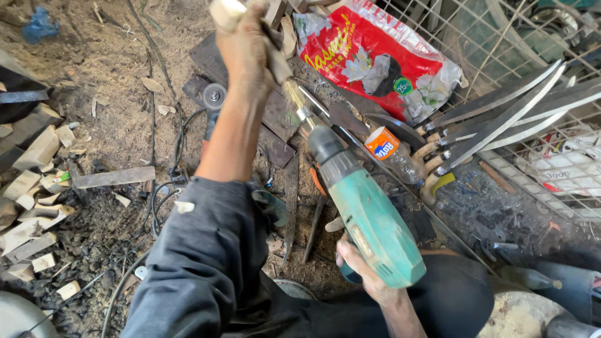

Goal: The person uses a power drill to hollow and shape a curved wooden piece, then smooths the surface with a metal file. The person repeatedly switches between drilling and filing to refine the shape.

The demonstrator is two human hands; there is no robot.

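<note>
Green drill [369, 219] clenched in right hand [360, 266], heavy, rigid; grip at handle. Left hand [247, 53] at 12 o'clock grasps light wooden handle [226, 12].

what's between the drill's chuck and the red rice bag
In the head view, dark knife blades on the dirt lie between the green drill and the red bag.

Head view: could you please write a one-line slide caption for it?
Right hand holds a green drill to a wooden handle gripped by the left hand.
</note>
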